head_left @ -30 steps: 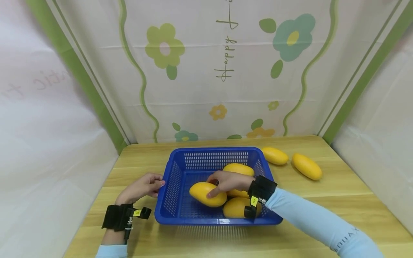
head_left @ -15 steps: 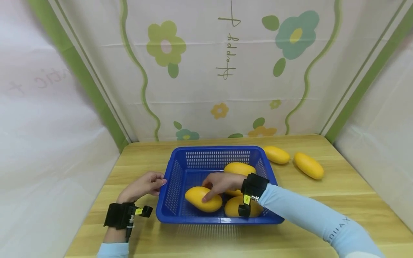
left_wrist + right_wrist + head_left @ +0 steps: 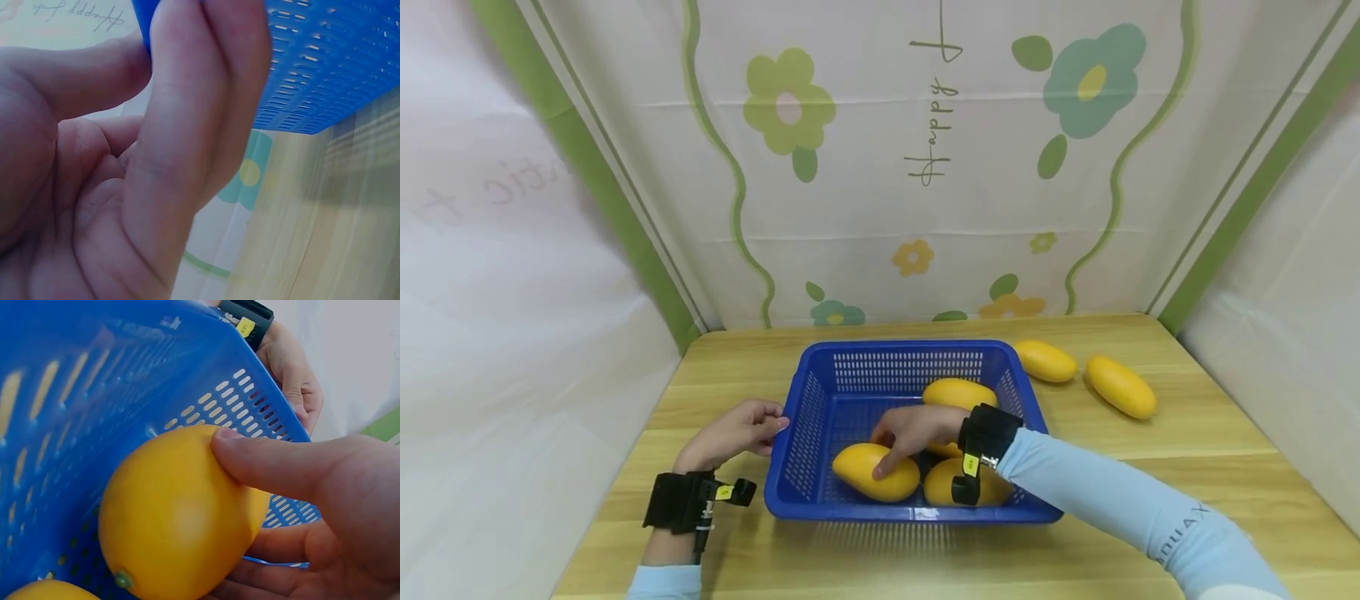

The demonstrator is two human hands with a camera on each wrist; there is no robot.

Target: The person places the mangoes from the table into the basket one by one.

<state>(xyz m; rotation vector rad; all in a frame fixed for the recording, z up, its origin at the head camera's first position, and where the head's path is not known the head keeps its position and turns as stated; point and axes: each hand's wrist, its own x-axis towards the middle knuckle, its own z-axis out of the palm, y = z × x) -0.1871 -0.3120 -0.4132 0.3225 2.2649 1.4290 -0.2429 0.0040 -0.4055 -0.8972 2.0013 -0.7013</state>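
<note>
A blue plastic basket (image 3: 910, 513) with slotted walls sits on the wooden table. At its left rim my left hand (image 3: 741, 435) pinches the edge between thumb and fingers; the left wrist view has the fingers (image 3: 181, 125) against the blue rim. Inside the basket, my right hand (image 3: 913, 433) holds a yellow mango (image 3: 872, 475) low in the front left part, thumb on the near side and fingers round the far side. In the right wrist view this mango (image 3: 178, 515) shows a small green stem end. Another mango (image 3: 940, 487) lies just right of it.
At the basket's back right is a further mango (image 3: 958, 392), and one more is mostly hidden under my right hand. Two mangoes, one near the basket (image 3: 1047, 362) and one farther right (image 3: 1122, 387), lie on the table (image 3: 1195, 492). Patterned cloth (image 3: 850, 200) hangs behind.
My right hand has moved the mango slightly left and down, toward the basket's front left. My left hand has stayed at the rim.
</note>
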